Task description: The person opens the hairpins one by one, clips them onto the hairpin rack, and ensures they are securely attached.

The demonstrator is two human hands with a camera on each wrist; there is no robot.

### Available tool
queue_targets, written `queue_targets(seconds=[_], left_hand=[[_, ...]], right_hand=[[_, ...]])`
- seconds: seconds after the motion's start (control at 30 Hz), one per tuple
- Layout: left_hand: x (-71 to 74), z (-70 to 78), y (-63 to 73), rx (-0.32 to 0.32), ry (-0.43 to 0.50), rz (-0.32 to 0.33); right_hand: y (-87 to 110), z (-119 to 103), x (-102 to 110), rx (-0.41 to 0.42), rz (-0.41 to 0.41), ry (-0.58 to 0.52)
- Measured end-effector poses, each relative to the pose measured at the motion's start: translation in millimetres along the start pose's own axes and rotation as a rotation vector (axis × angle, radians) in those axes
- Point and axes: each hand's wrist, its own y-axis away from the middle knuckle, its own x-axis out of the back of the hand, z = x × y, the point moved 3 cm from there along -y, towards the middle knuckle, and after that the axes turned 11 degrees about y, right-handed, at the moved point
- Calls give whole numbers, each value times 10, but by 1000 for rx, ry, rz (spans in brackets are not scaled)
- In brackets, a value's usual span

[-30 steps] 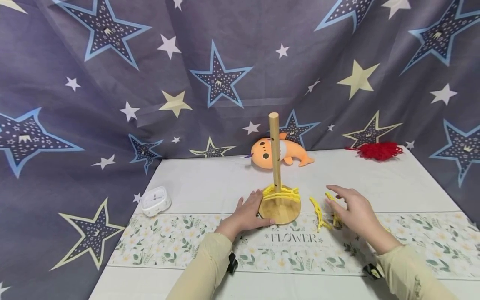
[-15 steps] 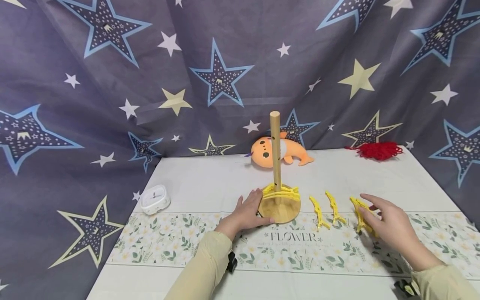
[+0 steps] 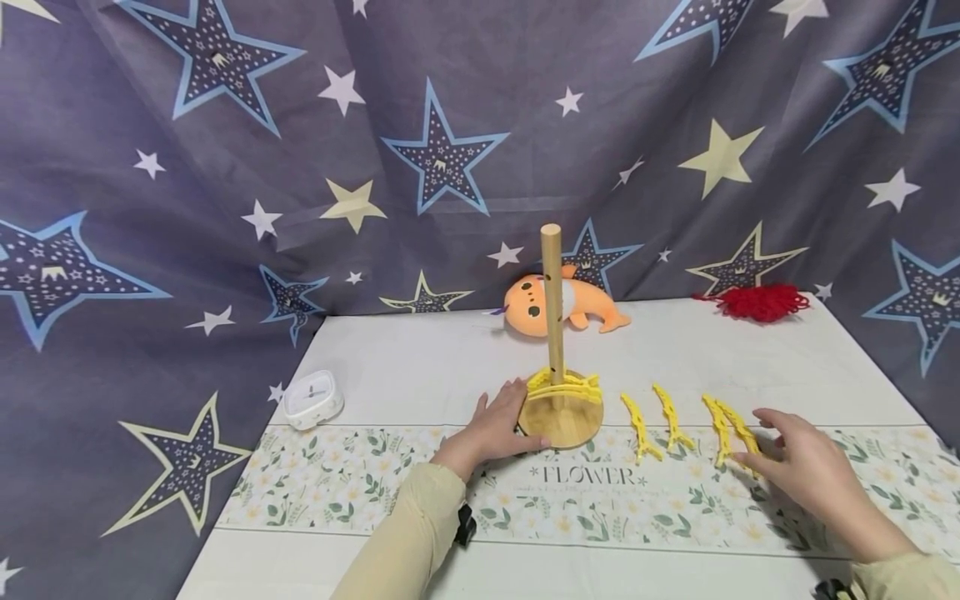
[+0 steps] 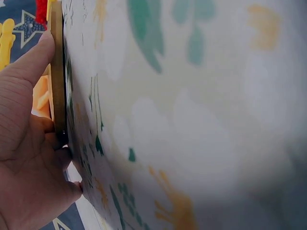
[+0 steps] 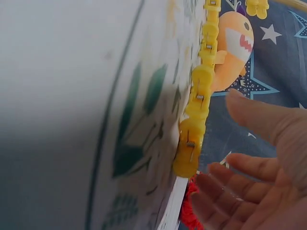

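Observation:
My left hand [image 3: 491,425] grips the left rim of the round wooden base [image 3: 562,427], thumb at the front and fingers at the side. From this base rises an upright wooden post [image 3: 553,312] with small dark holes. Yellow spring clips [image 3: 572,389] lie on the base around the post's foot. Several more lie in a row to the right, among them one clip [image 3: 638,425] nearest the stand and a close-set pair at the row's end. Just right of the outermost clip [image 5: 188,153], my right hand [image 3: 806,458] hovers with its fingers parted, holding nothing.
An orange shark plush [image 3: 536,308] lies behind the stand. Far left is a white clock [image 3: 312,400]; a red yarn bundle [image 3: 763,302] lies at the back right. A floral runner [image 3: 360,483] crosses the white table, and a star-patterned curtain [image 3: 480,50] hangs behind.
My right hand has travelled rightward along the row, from the second clip past the pair at the end. It has uncovered the clips. The left hand stays on the base.

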Motion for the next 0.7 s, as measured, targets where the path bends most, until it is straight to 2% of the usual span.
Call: queue_targets(seconds=[0.13,0.27,0.53,0.7], left_hand=[[2,2,-3,0,-1,0],[-3,-2,-5,4,-5,1],[4,8,7,5,5,5],[6,17,11,6,5,6]], right_hand=[[-21,86,-57,-48,-108,12],[-31,128,-110,-84,-170,11],[-19,156,-142,-84,-194,25],[-14,179,-116,-43,-160,32]])
